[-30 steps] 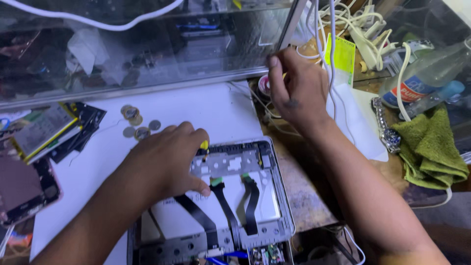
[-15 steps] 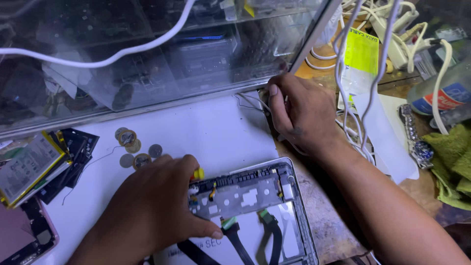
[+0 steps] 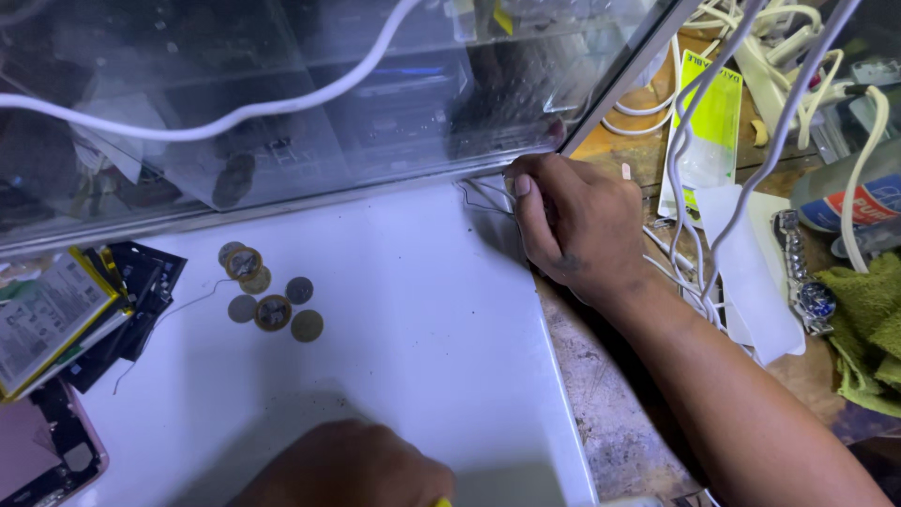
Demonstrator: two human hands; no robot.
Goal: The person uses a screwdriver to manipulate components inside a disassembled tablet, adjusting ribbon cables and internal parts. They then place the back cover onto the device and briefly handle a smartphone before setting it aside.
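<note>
I am watching the right hand (image 3: 572, 225) pinching thin wires (image 3: 483, 195) at the glass case (image 3: 282, 103) edge; tugging risks snapping them. The left hand (image 3: 352, 465), grip unclear, is resting low on the counter (image 3: 422, 310).

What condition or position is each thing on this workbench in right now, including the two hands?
Right hand: curled, fingertips on thin wires at the white board's corner.
Left hand: resting at the bottom edge; grip hidden.
Coins: loose, lying flat.
Wristwatch: lying stretched out.
Green cloth: crumpled.
White board: flat.

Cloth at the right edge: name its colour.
Green cloth, seen in the head view, beside the wristwatch.
</note>
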